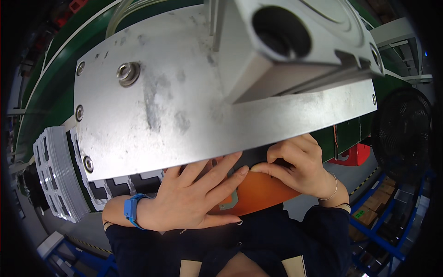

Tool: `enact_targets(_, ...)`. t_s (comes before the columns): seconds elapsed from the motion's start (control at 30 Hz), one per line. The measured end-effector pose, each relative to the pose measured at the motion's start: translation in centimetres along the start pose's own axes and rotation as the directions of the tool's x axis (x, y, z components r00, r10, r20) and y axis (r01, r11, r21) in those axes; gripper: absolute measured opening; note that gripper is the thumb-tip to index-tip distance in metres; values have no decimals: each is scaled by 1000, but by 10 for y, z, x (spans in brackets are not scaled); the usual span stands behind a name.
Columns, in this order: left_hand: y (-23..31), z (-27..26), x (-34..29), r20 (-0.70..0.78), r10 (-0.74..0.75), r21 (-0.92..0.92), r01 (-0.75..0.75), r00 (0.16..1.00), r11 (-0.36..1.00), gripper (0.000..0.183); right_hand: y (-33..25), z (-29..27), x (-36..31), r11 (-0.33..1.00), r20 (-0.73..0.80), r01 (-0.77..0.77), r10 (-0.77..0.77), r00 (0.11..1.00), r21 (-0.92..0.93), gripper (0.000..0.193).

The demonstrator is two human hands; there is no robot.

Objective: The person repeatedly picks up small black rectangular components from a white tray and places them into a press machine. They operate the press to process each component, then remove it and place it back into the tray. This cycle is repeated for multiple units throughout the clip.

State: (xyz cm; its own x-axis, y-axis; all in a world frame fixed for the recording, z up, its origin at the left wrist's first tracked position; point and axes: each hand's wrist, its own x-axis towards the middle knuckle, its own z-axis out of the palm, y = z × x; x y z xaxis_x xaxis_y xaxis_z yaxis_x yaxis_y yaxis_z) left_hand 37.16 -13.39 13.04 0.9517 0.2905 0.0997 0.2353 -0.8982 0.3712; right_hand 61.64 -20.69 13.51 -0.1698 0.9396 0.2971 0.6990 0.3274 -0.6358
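My left hand [194, 196] lies with its fingers stretched out over an orange board [267, 190]. Its fingertips reach to the front edge of a large metal plate [184, 124]. Beside them, my right hand [297, 166] is closed, with thumb and forefinger pinched together at the board's far edge. Whatever is in that pinch is hidden. A small grey-green piece [229, 202] shows on the orange board below my left fingers. Between my hands a dark surface [253, 157] shows under the plate's edge.
A thick metal block with a round hole [281, 32] rises from the plate. White trays [57, 175] are stacked at the left, near another tray [99, 191] with cut-outs. At the right stand a black fan [404, 129], a red container [353, 154] and a blue rack [383, 203].
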Motion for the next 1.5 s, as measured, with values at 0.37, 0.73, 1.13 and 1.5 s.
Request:
enact_targets(0.37,-1,0,3,-50,29,17,-28,998,999,80,1,-1,2,1000,-2,2,-2,1000,4,30)
enact_targets(0.73,0,-2,2,-23,25,26,-24,999,999,84,3,1,1,999,-26,8,-7,1000,37,32)
enact_targets(1.13,2,-3,3,-27,26,56,-24,999,998,80,1,1,1,1000,-26,4,-4,1000,20,32)
enact_targets(1.5,3,-5,1,-59,36,33,-35,998,999,80,0,3,-1,998,-50,56,-56,997,-6,31)
